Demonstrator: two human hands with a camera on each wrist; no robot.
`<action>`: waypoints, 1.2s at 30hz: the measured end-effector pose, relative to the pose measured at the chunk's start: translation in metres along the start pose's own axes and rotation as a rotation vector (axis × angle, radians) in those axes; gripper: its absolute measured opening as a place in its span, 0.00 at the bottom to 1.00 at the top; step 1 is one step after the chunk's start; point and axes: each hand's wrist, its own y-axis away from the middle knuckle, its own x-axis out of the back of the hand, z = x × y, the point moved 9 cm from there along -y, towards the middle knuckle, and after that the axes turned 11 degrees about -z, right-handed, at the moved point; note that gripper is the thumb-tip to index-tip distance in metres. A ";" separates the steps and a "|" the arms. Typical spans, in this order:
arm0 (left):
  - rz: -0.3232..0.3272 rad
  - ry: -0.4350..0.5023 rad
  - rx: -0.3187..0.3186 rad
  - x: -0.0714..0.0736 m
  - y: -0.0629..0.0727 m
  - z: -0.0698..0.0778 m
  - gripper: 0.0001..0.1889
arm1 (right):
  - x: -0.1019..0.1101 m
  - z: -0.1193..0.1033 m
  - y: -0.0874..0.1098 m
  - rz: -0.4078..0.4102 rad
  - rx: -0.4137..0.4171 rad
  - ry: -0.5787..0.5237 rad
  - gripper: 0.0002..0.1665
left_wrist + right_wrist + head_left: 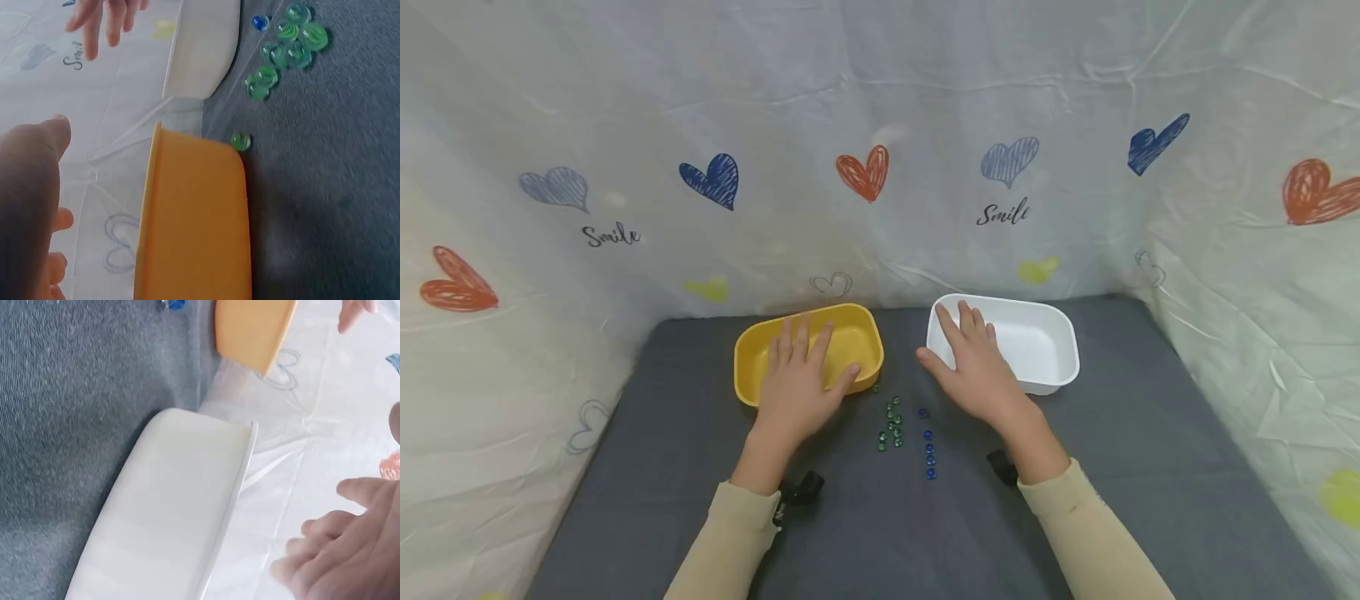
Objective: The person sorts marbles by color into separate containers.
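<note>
Over the yellow tray [857, 342] my left hand [797, 387] hovers with its fingers spread and nothing in them. My right hand [981, 375] is held above the near left side of the white tray [1045, 342], its fingers extended and apart. Both trays look bare inside where they show. Between the hands, a loose cluster of green glass marbles [897, 420] lies on the cloth, and one green marble [241, 142] sits by the yellow tray's corner. To the right of the cluster runs a rough line of several blue marbles [930, 448].
Dark grey cloth [865, 533] covers the table. A white curtain [925, 83] printed with hearts rises behind the trays and along both sides. Black straps with small devices [805, 489] are worn at the wrists.
</note>
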 end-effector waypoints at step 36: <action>0.271 0.522 0.109 -0.009 0.073 -0.119 0.50 | -0.074 -0.010 -0.012 -0.154 0.176 -0.344 0.19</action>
